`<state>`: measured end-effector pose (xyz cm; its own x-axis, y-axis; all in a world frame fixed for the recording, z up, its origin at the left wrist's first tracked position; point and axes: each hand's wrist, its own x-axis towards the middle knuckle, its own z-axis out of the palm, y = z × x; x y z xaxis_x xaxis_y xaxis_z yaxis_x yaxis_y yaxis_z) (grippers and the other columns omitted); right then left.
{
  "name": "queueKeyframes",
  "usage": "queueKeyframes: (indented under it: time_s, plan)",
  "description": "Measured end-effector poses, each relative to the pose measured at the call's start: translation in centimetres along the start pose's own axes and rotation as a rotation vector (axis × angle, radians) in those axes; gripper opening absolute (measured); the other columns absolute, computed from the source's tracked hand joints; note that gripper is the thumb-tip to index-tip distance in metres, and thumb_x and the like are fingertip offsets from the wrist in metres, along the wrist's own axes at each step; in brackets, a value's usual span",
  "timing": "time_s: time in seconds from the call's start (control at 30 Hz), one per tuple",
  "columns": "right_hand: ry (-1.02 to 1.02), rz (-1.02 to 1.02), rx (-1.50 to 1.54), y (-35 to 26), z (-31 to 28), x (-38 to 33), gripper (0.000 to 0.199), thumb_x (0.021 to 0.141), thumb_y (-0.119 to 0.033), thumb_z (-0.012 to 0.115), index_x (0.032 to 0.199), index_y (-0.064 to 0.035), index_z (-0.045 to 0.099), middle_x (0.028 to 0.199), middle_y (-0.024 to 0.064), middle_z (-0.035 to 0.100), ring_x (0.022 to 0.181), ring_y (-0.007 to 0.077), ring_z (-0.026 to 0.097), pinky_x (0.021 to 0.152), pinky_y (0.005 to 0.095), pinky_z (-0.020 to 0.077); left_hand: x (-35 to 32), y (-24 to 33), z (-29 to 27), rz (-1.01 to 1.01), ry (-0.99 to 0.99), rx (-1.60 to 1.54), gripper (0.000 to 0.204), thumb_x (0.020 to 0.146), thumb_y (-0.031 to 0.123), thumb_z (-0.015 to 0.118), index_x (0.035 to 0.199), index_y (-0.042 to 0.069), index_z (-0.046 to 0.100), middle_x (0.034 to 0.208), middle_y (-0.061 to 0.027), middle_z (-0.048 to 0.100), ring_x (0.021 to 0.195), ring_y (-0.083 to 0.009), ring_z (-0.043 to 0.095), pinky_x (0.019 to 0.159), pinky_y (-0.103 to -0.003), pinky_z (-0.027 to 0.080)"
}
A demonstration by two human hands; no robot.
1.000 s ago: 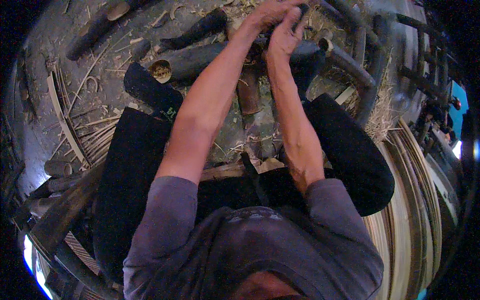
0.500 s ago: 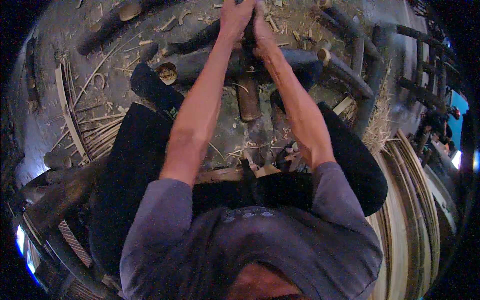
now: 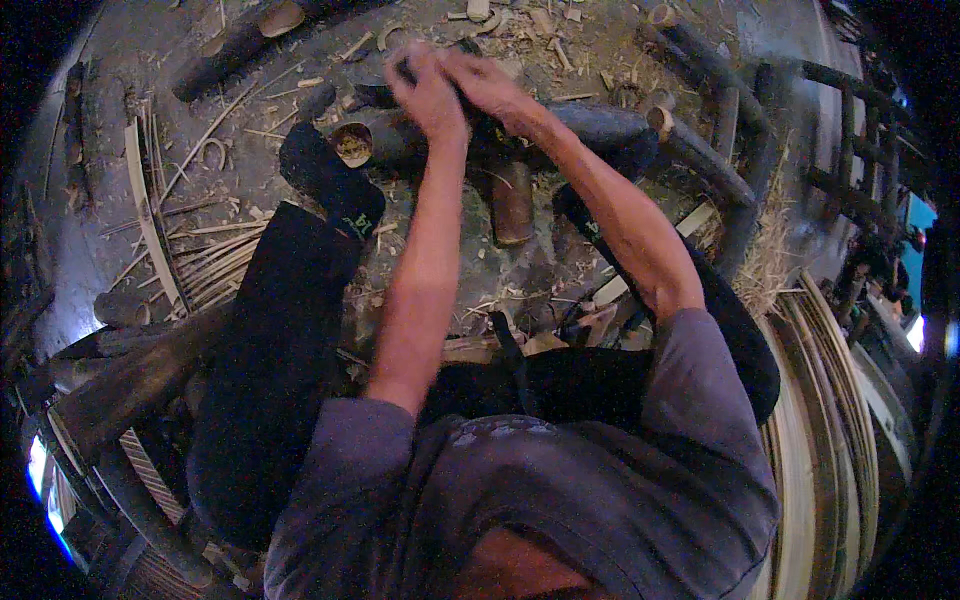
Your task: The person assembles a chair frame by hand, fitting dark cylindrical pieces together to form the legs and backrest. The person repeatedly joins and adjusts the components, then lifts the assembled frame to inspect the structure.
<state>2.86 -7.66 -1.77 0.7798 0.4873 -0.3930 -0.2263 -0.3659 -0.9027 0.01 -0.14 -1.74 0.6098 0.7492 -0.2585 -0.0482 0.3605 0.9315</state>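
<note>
Head view, looking steeply down on a seated person in a grey short-sleeved shirt and dark trousers. Both bare forearms reach forward to the top of the frame. Left hand (image 3: 425,95) and right hand (image 3: 490,85) meet side by side, fingers curled shut around a small dark object (image 3: 462,50) whose shape is blurred and mostly hidden by the knuckles; what it is cannot be told. The hands sit directly above a dark, round bamboo pole (image 3: 590,125) that lies crosswise on the ground. Its cut left end (image 3: 352,143) shows a pale, hollow ring with fibrous fill. A shorter brown cylindrical section (image 3: 512,200), smooth and glossy, stands or lies just below the hands, touching the pole.

Left foot (image 3: 325,180) in a dark sock rests beside the hollow end; the right foot is largely hidden by the right forearm. The ground (image 3: 160,130) is grey, dusty and strewn with pale chips, curled shavings and thin split strips (image 3: 150,220). Further dark poles (image 3: 725,150) curve along the upper right beside dry straw (image 3: 770,250). Long, flat, pale slats (image 3: 800,450) are stacked in bent layers at lower right.
</note>
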Motion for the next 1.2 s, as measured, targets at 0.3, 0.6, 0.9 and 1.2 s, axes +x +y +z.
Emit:
queueKeyframes:
  time_s: [0.3,0.6,0.9,1.2]
  plan:
    - [0.715,0.221,0.209,-1.7,-3.6,-1.7,0.060,0.095,-0.046,0.048,0.140,-0.0078,0.038,0.089,0.0087,0.066,0.065,0.0134,0.052,0.050,0.0262,0.0402,4.3,-7.2,9.3,-0.351,-0.816,0.246,0.060,0.092,0.051,0.047,0.139,0.013,0.043,0.146,-0.0135,0.034,0.133,-0.0301,0.033,0.107,-0.045,0.030]
    - [1.496,-0.016,0.346,3.8,-2.5,-7.1,0.073,0.093,-0.056,0.042,0.143,-0.0051,0.028,0.141,0.0178,0.038,0.117,0.0271,0.049,0.097,0.0353,0.0405,-5.2,-5.6,11.2,-0.230,-1.581,0.025,0.041,0.083,0.034,0.068,0.114,0.007,0.065,0.111,-0.0021,0.065,0.098,-0.0143,0.059,0.088,-0.031,0.047]
    - [1.515,0.018,0.641,3.3,-3.8,-3.6,0.084,0.089,-0.063,0.042,0.141,0.0017,0.027,0.139,0.0239,0.039,0.123,0.0355,0.044,0.101,0.0433,0.0362,-0.4,1.5,8.2,0.437,-0.967,0.569,0.051,0.081,0.051,0.057,0.109,0.010,0.065,0.098,-0.0176,0.066,0.093,-0.0372,0.062,0.082,-0.044,0.049]
    - [1.406,-0.169,0.166,-4.3,-4.0,-8.6,0.086,0.086,-0.061,0.050,0.138,0.0048,0.032,0.139,0.0234,0.040,0.126,0.0343,0.042,0.102,0.0411,0.0342,1.4,-3.7,-2.5,0.895,-1.135,1.321,0.037,0.077,0.044,0.062,0.102,0.017,0.068,0.098,-0.0156,0.064,0.098,-0.0386,0.059,0.087,-0.050,0.046]
